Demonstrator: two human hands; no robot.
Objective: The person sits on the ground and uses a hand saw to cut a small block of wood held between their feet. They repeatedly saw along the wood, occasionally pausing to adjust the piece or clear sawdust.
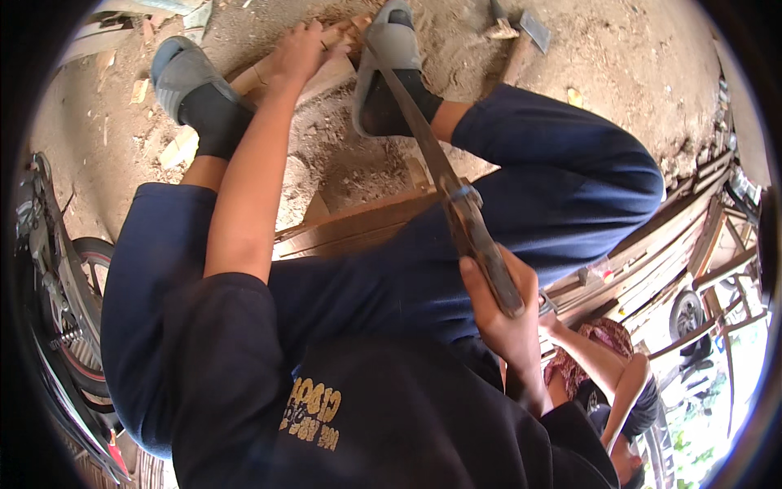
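My right hand (507, 306) is wrapped round the dark wooden handle of a long machete (428, 143), which has a blue band below its blade. The blade slants up and away to the left, its far end beside a pale wooden block (330, 77) on the ground. On that block rests my left hand (300, 53), gripping it from above with the fingers curled over; its underside is hidden. My sandalled feet stand on either side of the block.
A hatchet-like tool (535, 33) with a wooden handle lies beyond my right knee. I sit on a wooden plank seat (350, 228). Wood scraps litter the dirt floor. A motorbike (69, 301) stands at left; another person (611, 375) sits at lower right beside stacked planks (652, 253).
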